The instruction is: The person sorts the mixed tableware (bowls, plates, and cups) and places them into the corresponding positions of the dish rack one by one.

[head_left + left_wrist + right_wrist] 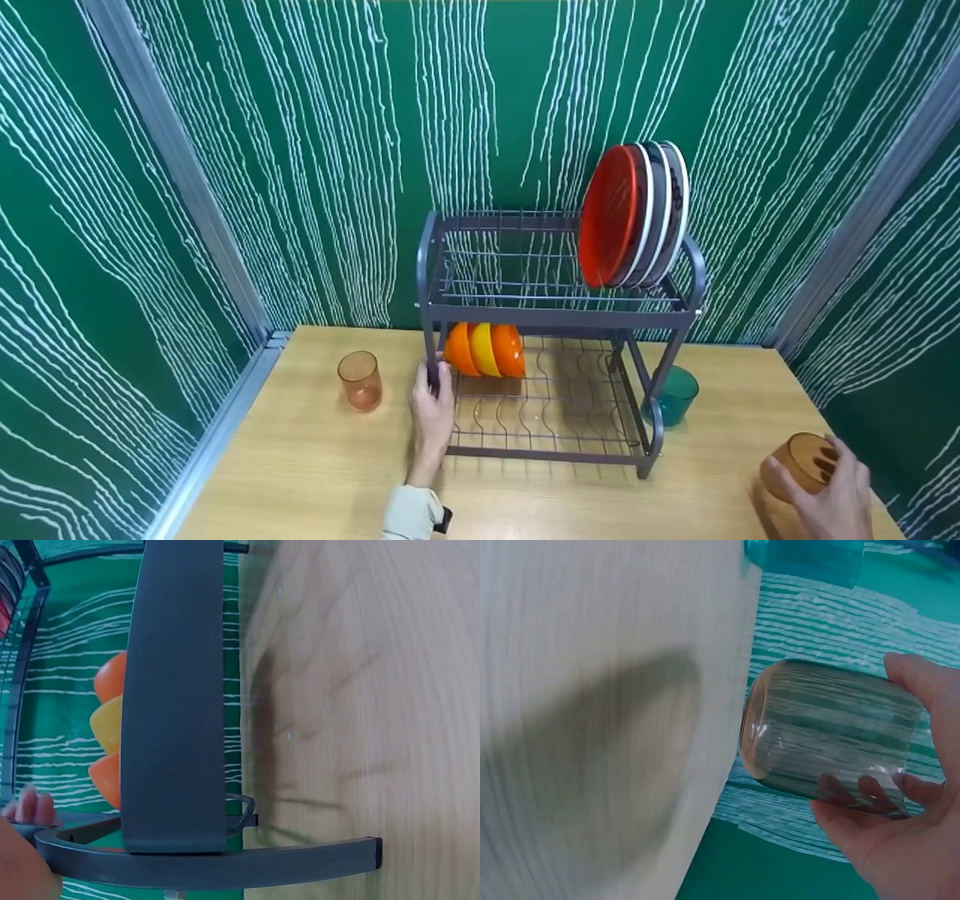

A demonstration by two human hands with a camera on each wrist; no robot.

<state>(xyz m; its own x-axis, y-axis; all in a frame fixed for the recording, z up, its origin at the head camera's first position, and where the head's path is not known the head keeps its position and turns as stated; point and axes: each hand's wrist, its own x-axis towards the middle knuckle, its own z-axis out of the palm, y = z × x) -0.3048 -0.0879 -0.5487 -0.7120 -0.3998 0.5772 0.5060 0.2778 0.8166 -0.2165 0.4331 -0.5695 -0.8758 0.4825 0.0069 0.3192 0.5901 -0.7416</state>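
Note:
My left hand (433, 416) grips the front left post of a dark two-tier dish rack (555, 315); in the left wrist view only part of the hand (26, 847) shows at the lower left. At the far right, my right hand (836, 495) holds an amber glass tumbler (787, 472) near its rim, thumb on one side and fingers on the other. The right wrist view shows this tumbler (825, 735) see-through, with a shadow falling on the wood. Orange and yellow bowls (484, 350) lean together on the lower tier, close by my left hand.
On the rack's upper tier, a red plate (609, 217) stands on edge with several white-rimmed plates (671, 217). A green glass (675, 397) stands behind the rack's right leg. A pinkish-orange glass (361, 382) is left of the rack on the wooden table (300, 465). Green patterned walls enclose the table.

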